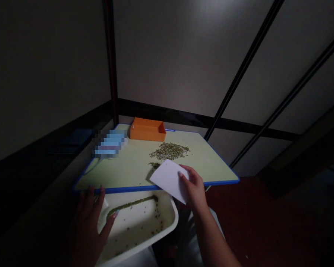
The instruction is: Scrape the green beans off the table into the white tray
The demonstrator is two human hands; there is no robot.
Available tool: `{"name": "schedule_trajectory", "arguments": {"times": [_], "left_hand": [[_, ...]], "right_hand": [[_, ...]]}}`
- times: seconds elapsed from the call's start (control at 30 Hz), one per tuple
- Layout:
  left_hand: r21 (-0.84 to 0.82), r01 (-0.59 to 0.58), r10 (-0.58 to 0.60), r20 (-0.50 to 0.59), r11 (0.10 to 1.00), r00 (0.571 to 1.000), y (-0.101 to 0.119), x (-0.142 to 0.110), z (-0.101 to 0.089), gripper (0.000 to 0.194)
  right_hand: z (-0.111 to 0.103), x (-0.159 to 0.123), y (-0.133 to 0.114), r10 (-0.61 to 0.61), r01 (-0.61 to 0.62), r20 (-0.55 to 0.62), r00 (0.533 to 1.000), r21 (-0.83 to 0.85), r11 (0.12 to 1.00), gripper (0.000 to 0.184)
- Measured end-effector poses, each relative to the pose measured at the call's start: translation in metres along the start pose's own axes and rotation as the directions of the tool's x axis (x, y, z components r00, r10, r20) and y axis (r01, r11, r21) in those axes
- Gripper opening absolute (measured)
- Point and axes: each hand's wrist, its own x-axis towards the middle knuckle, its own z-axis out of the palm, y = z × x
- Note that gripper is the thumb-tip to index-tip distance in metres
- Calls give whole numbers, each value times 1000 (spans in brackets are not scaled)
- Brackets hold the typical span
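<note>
One white tub (175,216) (green bits (133,203) inside), orange box (146,134)

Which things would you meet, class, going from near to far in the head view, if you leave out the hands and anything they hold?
Tub → table's front edge → green pile → orange box → wall.

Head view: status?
Right hand gripping flat white card. Left hand at white plastic tub. Loose greenish grain pile on pale tabletop, open orange box behind.
</note>
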Motion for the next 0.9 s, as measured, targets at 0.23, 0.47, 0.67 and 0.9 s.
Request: {"name": "schedule_trajectory", "arguments": {"times": [0.23, 0.47, 0.67, 0.9], "left_hand": [[14, -84, 85, -73, 996, 994, -5, -2, 8, 67], [48, -111, 114, -65, 993, 991, 1, -4, 3, 66], [70, -114, 119, -73, 991, 990, 3, -5, -2, 61], [52, -148, 153, -99, 988, 983, -1, -6, 1, 59]], "right_hand": [[-2, 9, -2, -36, 35, -6, 999, -31, 999, 36], [31, 8, 0, -120, 128, 88, 989, -97, 987, 30], [37, 17, 3, -158, 177, 152, 976, -126, 976, 26], [32, 16, 3, -131, 138, 223, 966, -12, 990, 26]]}}
